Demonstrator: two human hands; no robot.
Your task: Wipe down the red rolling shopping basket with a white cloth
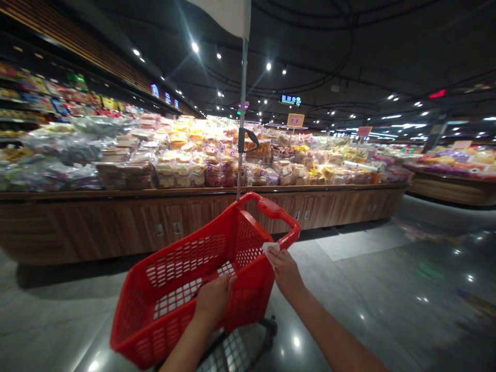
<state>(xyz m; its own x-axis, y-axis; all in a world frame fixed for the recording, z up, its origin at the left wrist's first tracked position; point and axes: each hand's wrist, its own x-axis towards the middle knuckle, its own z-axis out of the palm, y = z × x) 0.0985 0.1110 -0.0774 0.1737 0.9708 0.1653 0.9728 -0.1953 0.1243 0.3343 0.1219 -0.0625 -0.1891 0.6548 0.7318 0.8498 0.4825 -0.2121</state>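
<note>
A red plastic shopping basket (pixel 166 289) rides tilted on a cart frame in front of me. My left hand (pixel 213 298) is closed over the basket's near rim. My right hand (pixel 285 271) pinches a small white slip of paper (pixel 270 248) just beside the basket's red handle bar (pixel 277 214). A thin metal pole (pixel 242 129) with a white flag at its top rises from the basket's far side. The basket holds nothing that I can see.
A long wooden display counter (pixel 194 217) piled with packaged baked goods (pixel 201 155) runs across the view ahead. Shelves of goods line the left wall (pixel 39 103). Another display island (pixel 453 175) stands at the right. Glossy grey floor (pixel 387 289) spreads to the right.
</note>
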